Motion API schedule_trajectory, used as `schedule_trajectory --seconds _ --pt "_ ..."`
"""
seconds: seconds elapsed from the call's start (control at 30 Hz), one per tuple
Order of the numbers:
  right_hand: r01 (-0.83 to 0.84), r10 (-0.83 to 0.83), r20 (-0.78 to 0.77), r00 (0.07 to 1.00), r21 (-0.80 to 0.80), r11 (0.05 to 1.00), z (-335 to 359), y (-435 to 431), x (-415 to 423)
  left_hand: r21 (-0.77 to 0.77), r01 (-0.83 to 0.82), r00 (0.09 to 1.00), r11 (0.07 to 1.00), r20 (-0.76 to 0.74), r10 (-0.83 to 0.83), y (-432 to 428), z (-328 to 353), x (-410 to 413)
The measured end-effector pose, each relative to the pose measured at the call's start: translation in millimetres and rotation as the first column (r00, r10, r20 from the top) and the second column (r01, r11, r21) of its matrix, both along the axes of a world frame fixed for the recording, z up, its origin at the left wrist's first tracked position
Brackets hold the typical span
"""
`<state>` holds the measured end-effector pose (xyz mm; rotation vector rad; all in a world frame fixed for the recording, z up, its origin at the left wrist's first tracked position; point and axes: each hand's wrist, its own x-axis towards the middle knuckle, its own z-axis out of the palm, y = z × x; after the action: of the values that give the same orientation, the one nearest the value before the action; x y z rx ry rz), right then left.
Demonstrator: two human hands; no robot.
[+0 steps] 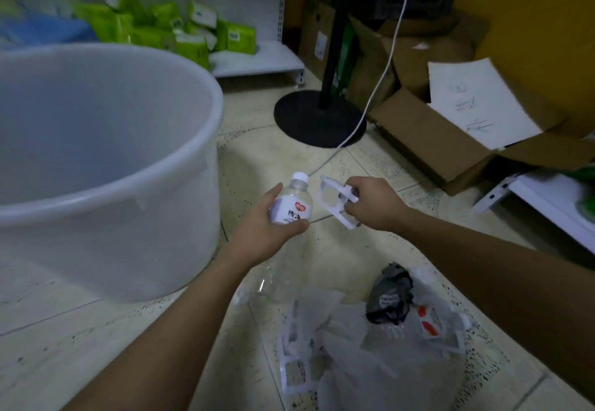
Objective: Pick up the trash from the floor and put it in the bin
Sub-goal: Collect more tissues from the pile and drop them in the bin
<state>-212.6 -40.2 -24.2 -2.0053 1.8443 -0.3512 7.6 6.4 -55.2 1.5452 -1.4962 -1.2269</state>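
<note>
Two pieces of trash are sitting in your hands right now, both lifted clear of the floor. Your left hand [270, 227] is wrapping its fingers around a clear plastic bottle [291, 204] with a white cap and a white label bearing a red mark; the bottle is tilting with its cap pointing toward the far side. Your right hand [370, 204] is pinching a flat white plastic frame [335, 201] — an open, window-like piece — and is holding it just right of the bottle, close to it; whether the two are touching is hard to tell.

The bin [193, 159], a large white tub, is standing on the floor to the left, its rim rising near your left wrist. It is looking empty in the part you can see.

More trash is lying on the pale tiled floor [64, 330] near you, below your forearms: a crumpled clear plastic bag [370, 368], a wadded black wrapper [389, 298] resting on top of it, another white plastic frame [294, 368] at the bag's left edge, and a second clear bottle [277, 282] lying partly under your left forearm.

Farther off, a black round stand base [309, 124] is sitting on the floor with a white cable [383, 69] trailing across it, and open cardboard boxes [428, 134] are crowding the far right. Green packets [193, 34] are piling on a low white shelf [264, 59] at the far left.
</note>
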Motion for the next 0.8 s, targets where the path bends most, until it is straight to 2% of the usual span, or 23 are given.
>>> schedule_trajectory --seconds 0.07,0.2,0.37,0.5,0.63,0.7,0.8 --pt "0.03 -0.024 0.077 0.997 -0.084 0.996 16 -4 9 -0.068 0.014 0.999 0.998 0.048 -0.01 -6 23 0" --pt "0.101 -0.052 0.245 0.968 -0.192 0.976 53 -9 32 -0.268 0.058 0.963 0.962 0.269 0.017 -19 83 6" --pt "0.161 -0.012 0.43 0.903 -0.312 0.936 101 -13 67 -0.466 0.157 0.797 0.871 0.58 0.167 -31 162 31" --pt "0.157 0.052 0.53 0.846 -0.342 0.926 123 -16 107 -0.561 0.121 0.698 0.819 0.635 0.332 -29 195 76" --pt "0.09 0.173 0.577 0.798 -0.399 0.913 134 -19 165 -0.633 0.026 0.588 0.774 0.636 0.5 -25 205 125" --pt "0.016 0.23 0.552 0.802 -0.404 0.915 132 -23 193 -0.59 0.012 0.493 0.807 0.706 0.508 -24 197 149" --pt "-0.116 0.228 0.321 0.919 -0.334 0.935 123 -32 223 -0.421 -0.087 0.425 0.903 0.804 0.415 -16 175 180"
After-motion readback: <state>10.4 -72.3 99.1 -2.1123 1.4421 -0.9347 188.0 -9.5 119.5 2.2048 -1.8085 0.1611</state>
